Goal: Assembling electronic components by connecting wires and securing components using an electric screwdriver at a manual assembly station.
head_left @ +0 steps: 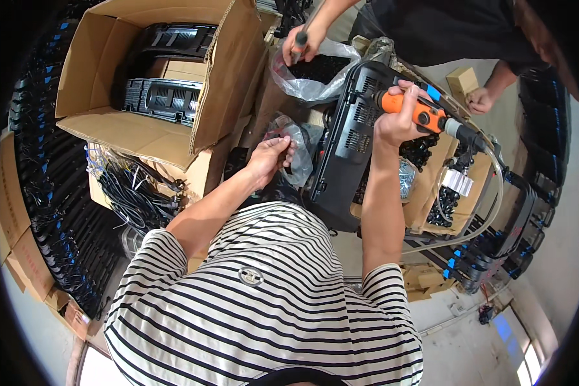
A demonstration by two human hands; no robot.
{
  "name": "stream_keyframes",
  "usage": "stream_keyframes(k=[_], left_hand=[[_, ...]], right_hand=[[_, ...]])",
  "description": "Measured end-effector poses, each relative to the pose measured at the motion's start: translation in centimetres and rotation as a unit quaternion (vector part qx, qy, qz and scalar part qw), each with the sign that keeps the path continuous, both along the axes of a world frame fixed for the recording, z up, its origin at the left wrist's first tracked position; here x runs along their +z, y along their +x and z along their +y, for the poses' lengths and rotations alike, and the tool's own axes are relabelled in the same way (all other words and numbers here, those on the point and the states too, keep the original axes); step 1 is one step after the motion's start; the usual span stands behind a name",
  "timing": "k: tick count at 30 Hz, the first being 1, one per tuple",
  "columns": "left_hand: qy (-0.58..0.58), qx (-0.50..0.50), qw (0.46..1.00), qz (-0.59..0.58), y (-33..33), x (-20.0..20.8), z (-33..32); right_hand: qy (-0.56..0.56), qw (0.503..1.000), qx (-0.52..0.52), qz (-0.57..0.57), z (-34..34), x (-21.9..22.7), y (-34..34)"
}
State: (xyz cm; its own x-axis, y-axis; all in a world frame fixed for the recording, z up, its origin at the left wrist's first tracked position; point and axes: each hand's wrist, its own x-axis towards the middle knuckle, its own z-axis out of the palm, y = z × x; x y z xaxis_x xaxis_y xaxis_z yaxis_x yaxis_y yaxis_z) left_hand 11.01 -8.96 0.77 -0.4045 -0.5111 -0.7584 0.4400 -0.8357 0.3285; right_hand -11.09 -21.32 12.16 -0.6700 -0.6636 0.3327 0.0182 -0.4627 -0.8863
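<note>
An orange power screwdriver [434,121] with a hose at its rear is gripped in my right hand [399,122]; its front end points left over a black vented plastic housing [330,164]. My left hand [273,157] is closed, fingertips pinched together, beside a clear plastic bag [301,164]. Whatever those fingers hold, if anything, is too small to make out. The housing stands between my two hands, with slotted vents along its upper part.
Across from me, a co-worker's hand [304,45] holds a tool over a bag of small black parts [318,69]. An open carton [80,71] with black panels stands at left, above bundled cables [138,190]. Cardboard bins with fasteners [406,177] lie right, near the hose [489,222].
</note>
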Motion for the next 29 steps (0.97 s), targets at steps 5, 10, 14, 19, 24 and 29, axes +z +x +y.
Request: stream_keyframes(k=[5,10,14,19,24,29], left_hand=[[0.004,0.015,1.000,-0.024,0.5,-0.3,0.1],[-0.008,-0.017,1.000,-0.025,0.8,-1.1,0.3],[-0.005,-0.032,0.995,0.097,-0.2,1.8,-1.0],[-0.056,-0.056,0.980,0.184,-1.7,4.4,-2.2],[-0.053,-0.125,0.966,0.221,-2.3,3.0,-0.7],[-0.017,-0.206,0.945,0.254,-3.8,3.6,-0.5]], right_hand=[[0.019,1.000,-0.001,0.015,-0.7,-0.4,0.1],[0.036,0.999,0.016,-0.012,0.6,-0.5,0.1],[0.051,0.984,0.084,-0.150,5.4,1.0,1.0],[0.084,0.967,0.126,-0.205,11.2,2.1,2.6],[0.095,0.975,0.069,-0.188,14.9,3.0,3.1],[0.073,0.986,-0.007,-0.151,19.8,3.4,1.8]])
